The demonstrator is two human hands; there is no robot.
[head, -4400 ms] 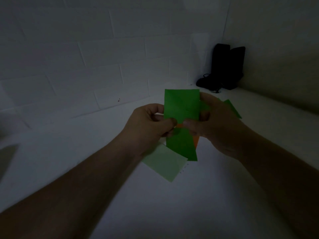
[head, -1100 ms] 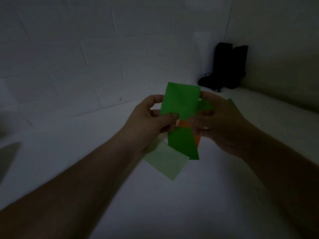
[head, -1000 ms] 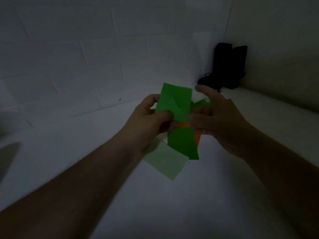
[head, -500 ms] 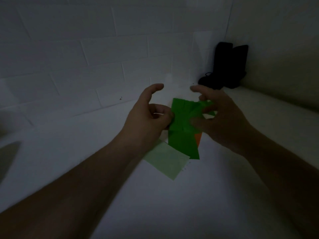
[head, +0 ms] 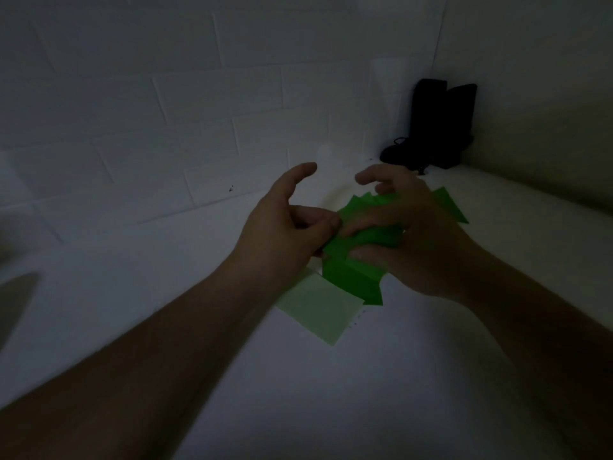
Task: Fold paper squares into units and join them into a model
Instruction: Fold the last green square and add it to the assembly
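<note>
Between the hands, the bright green folded paper (head: 351,273) is held above the counter (head: 298,393); the left hand (head: 282,234) pinches its left edge; the right hand (head: 408,234) curls over its top; a pale green sheet (head: 320,310) lies just below them.
</note>
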